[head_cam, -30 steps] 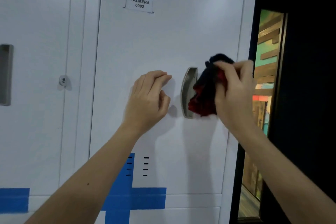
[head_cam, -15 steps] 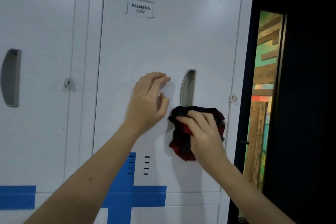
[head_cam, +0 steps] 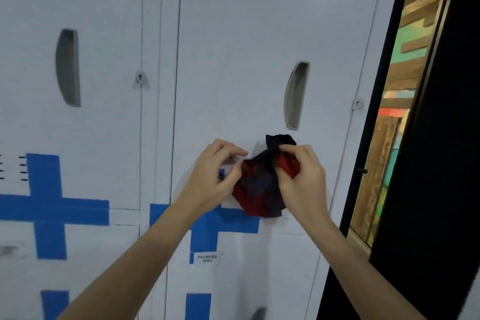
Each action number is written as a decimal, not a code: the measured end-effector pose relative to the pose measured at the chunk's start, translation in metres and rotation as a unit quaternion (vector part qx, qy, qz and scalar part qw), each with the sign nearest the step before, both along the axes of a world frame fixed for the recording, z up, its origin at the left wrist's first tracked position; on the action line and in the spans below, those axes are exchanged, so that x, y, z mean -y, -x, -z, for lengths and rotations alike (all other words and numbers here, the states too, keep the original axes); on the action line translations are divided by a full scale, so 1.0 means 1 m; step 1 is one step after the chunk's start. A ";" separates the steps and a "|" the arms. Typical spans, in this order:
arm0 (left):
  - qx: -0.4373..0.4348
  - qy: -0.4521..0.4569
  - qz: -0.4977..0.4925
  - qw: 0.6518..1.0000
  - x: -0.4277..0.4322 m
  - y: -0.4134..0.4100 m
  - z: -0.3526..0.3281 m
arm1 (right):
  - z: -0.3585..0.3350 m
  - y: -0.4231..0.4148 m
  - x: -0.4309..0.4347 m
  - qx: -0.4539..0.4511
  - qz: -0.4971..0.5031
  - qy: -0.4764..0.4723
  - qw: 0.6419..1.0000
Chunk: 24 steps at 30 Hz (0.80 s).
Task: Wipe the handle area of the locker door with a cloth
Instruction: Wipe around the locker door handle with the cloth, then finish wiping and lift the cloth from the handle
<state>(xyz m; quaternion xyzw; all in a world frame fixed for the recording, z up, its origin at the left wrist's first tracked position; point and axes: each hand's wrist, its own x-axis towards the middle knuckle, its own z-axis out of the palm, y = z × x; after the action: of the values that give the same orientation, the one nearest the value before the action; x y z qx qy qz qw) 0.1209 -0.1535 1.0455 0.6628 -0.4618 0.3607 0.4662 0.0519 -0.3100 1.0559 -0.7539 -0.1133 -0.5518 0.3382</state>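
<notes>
Since half a second ago, dropped below the handle with the cloth, left hand off the door and now pinching the cloth's edge. Best to rebunch to a clean face, then return to the handle recess. Right hand clenched on the cloth, both forearms angled up and inward.

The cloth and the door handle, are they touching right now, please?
Apart. The head view shows bare white door between the cloth and the handle above it.
</notes>
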 end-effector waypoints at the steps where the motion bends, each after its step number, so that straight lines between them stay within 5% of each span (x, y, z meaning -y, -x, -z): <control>1: -0.021 -0.001 0.001 1.000 -0.005 0.005 0.011 | 0.008 0.004 -0.009 -0.007 -0.018 -0.031 0.999; 9: -0.164 0.003 -0.042 0.986 -0.058 0.049 0.160 | 0.145 0.016 -0.062 -0.068 0.028 -0.069 0.995; 14: -0.272 0.011 -0.097 0.957 -0.088 0.076 0.291 | 0.271 0.025 -0.093 -0.170 -0.035 -0.093 0.980; 24: -0.529 0.061 -0.223 0.817 -0.126 0.141 0.596 | 0.594 0.071 -0.139 -0.473 -0.127 -0.142 0.860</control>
<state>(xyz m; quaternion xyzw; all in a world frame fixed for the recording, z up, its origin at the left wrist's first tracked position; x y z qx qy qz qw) -0.0197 -0.0273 0.4498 0.8066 0.0390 0.0755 0.5850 -0.0194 -0.1711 0.4620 -0.8472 0.0453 -0.0914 0.5213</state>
